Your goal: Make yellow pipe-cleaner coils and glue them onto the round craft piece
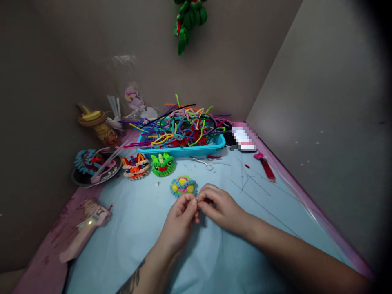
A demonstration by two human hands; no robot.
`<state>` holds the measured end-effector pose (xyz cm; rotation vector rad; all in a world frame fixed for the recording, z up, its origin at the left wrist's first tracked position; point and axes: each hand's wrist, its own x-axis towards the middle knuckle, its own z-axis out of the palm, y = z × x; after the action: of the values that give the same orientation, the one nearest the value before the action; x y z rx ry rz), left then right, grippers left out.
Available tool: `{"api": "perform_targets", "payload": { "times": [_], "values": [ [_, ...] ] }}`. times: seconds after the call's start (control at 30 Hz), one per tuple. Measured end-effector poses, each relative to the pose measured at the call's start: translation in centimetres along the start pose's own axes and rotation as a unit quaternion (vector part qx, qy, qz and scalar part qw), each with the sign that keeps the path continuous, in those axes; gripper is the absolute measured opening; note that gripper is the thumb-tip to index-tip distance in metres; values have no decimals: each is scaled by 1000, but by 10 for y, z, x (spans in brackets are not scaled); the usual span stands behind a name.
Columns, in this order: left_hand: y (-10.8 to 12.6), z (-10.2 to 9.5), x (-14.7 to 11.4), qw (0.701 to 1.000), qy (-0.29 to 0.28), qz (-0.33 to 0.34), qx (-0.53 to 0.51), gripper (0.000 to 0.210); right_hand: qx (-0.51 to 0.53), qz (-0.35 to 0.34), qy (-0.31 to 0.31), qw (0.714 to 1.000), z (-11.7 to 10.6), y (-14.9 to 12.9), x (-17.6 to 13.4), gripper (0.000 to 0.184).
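Observation:
My left hand [183, 214] and my right hand [219, 207] meet above the middle of the blue table cover. Both are closed in a pinch, fingertips almost touching. Whatever lies between them is too small or too hidden to make out. Just beyond the fingertips sits a blue, pink and yellow fuzzy-wire head [183, 186], its near edge partly covered by my left hand. Farther off stand a green fuzzy-wire head [163, 165] with eyes and a red mouth, and an orange and cream one [136, 167] to its left.
A blue tray [183, 151] heaped with coloured pipe cleaners [183, 126] stands at the back, scissors [202, 163] before it. A pink glue gun [87, 232] and a dark bowl [80, 179] lie left. A phone [244, 138], red strip [268, 169] and thin wires [259, 185] lie right.

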<state>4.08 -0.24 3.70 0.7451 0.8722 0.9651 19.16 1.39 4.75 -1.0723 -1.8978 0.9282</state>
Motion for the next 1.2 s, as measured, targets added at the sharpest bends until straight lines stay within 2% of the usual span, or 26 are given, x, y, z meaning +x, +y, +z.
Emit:
{"api": "perform_targets", "payload": {
  "times": [0.17,0.3,0.43,0.53,0.67,0.87,0.93,1.07,1.13,1.2],
  "values": [
    [-3,-3,2,999,20,17,45,26,92,132,6,987,5,1,0,8],
    [-1,0,2,999,26,-5,-21,25,164,197,15,967,9,-1,1,4],
    [7,4,-1,988,6,-57,-145,25,255,199,7,946,5,-5,2,10],
    [11,3,-4,977,-25,-72,-200,23,281,181,27,942,3,-6,2,15],
    [12,1,-4,966,-53,-84,-239,18,300,152,55,940,5,-3,-1,19],
    [10,1,-3,957,-57,-98,-267,18,343,132,58,928,5,0,-2,21],
    [11,1,-3,956,-51,-100,-271,19,375,120,96,914,-1,1,1,21],
    [13,0,-5,954,-49,-103,-276,21,410,138,224,873,-14,6,10,19],
    [13,0,-5,955,-56,-103,-271,20,408,155,245,865,-15,8,13,18],
    [13,0,-5,955,-65,-112,-267,19,409,165,233,867,-12,10,13,19]
  ]
}}
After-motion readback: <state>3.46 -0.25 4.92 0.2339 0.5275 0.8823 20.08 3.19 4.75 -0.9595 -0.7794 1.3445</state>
